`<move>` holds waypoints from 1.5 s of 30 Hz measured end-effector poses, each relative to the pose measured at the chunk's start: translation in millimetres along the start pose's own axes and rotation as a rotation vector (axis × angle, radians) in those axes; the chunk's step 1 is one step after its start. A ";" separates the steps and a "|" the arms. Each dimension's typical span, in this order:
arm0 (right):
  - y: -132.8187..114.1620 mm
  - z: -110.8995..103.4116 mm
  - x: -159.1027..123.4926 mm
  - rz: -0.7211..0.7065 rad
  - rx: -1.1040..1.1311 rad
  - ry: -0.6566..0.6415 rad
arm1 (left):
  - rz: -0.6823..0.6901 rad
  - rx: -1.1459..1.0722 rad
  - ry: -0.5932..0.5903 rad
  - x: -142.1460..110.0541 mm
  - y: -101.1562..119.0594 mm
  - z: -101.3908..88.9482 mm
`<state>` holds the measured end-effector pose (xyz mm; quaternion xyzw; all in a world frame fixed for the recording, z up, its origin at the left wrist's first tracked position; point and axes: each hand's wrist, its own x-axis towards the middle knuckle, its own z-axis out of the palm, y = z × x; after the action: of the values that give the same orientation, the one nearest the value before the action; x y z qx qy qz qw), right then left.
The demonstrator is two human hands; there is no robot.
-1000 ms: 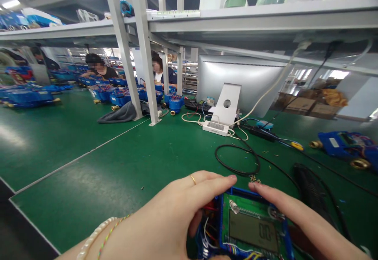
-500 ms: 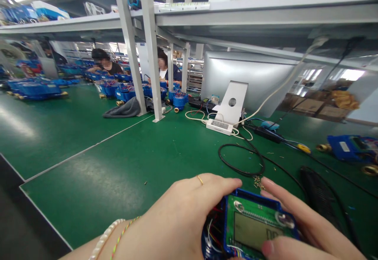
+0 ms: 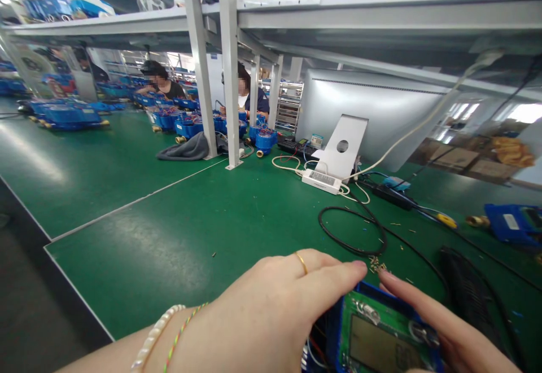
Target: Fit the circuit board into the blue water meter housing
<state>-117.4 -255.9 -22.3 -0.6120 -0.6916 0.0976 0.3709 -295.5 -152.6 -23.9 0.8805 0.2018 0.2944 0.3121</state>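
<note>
A blue meter housing with a green circuit board and a grey display (image 3: 381,339) sits at the bottom edge of the head view, partly cut off. My left hand (image 3: 271,316), with a gold ring and bead bracelets, wraps its fingers round the housing's left and top side. My right hand (image 3: 444,328) lies along the right side, its forefinger stretched over the top right corner. Red, white and blue wires show between my left hand and the board.
A black cable loop (image 3: 351,229) and brass bits lie just beyond the meter. The back of a silver monitor (image 3: 372,116) on a white stand, a white power strip (image 3: 320,180) and another blue meter (image 3: 514,223) stand farther off. Two people work behind white posts (image 3: 228,68).
The view has shifted so the meter and both hands sit lower and further right in frame. My right thumb, over the board's lower edge half a second ago, no longer shows.
</note>
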 end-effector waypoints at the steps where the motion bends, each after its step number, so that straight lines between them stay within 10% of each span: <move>1: -0.2 0.4 -0.9 -0.017 -0.002 0.011 | -0.017 0.001 0.015 -0.2 1.1 -0.2; 45: 5.9 -1.1 -0.8 -0.179 -0.123 -0.047 | -0.071 0.143 -0.096 2.1 -8.1 8.6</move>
<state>-112.1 -255.6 -25.4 -0.5669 -0.7567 0.0356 0.3236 -289.8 -149.3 -34.0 0.9059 0.2383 0.2256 0.2678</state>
